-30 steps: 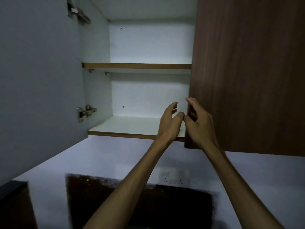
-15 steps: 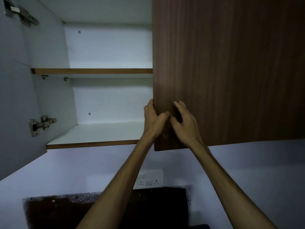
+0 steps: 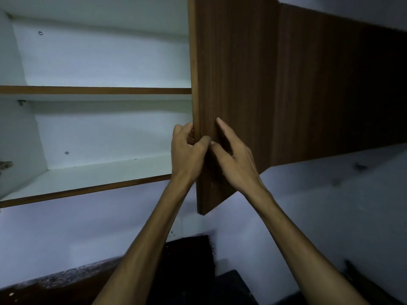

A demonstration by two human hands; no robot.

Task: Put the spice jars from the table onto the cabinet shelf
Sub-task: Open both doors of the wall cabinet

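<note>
A dark brown wood-grain cabinet door (image 3: 233, 84) stands ajar, gripped at its free edge by both hands. Left of them lies the white lower cabinet shelf (image 3: 92, 179), bare. The left hand (image 3: 187, 155) pinches the door's edge; the right hand (image 3: 233, 159) presses its face, fingers spread. No spice jars show.

Both my arms raised and extended, my left hand (image 3: 187, 154) curled with fingers bent inward, my right hand (image 3: 234, 160) just beside it, fingers spread and half-open, thumbs nearly touching
</note>
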